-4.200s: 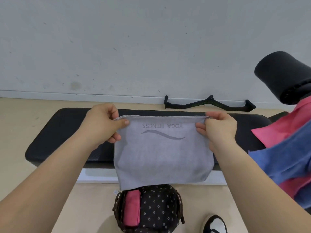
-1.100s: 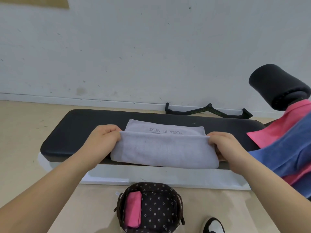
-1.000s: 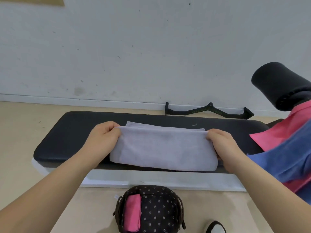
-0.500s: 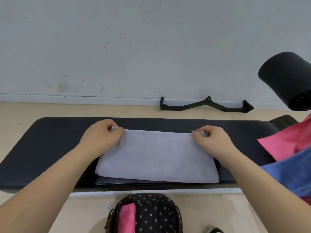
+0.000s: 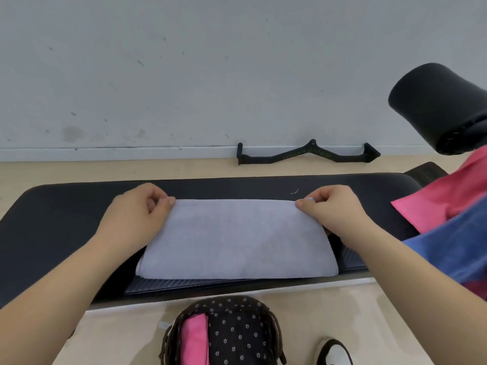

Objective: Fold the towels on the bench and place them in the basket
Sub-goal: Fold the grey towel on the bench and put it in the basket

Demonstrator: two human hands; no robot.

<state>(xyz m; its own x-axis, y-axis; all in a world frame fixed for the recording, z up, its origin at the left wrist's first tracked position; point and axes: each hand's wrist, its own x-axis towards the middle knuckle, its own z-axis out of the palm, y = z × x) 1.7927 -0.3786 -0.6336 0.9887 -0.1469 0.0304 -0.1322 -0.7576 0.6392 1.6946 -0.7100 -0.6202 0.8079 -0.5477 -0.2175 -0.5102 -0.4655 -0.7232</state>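
Both hands, left (image 5: 137, 214) and right (image 5: 334, 212), pinched the far corners of a folded grey cotton towel (image 5: 237, 238) lying flat on a padded black bench (image 5: 66, 206).

two bare forearms show, uncovered as far as they can be seen, ending in the bare left hand (image 5: 137, 214) and right hand (image 5: 334, 212). the thumbnails are short and plain. one shoe (image 5: 333, 351) shows at the bottom: white toe, dark brown or black trim.
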